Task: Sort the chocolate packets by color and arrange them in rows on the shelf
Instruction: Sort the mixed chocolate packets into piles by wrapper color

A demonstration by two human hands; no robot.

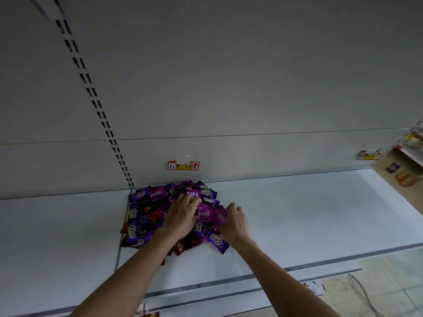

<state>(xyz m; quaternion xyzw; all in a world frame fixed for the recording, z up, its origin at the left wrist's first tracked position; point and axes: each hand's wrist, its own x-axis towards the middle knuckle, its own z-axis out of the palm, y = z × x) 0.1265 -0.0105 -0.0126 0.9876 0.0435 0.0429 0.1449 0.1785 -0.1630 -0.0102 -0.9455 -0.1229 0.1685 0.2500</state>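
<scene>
While the left hand [183,216] hides its own fingers' state on the pile [142,225], the right hand [235,221] fingers pinch a magenta "KISS" packet [220,217].

You face a pale grey back panel [229,76], dimly lit, with a slotted upright [96,97] of 2 slot columns running down its left part. A red-and-yellow handwritten label [183,165] is stuck low on it, just above the white shelf [309,213]. At your right stands another stocked unit [409,156]. Below, pale floor tiles [389,282] carry a loose cable [364,294].
</scene>
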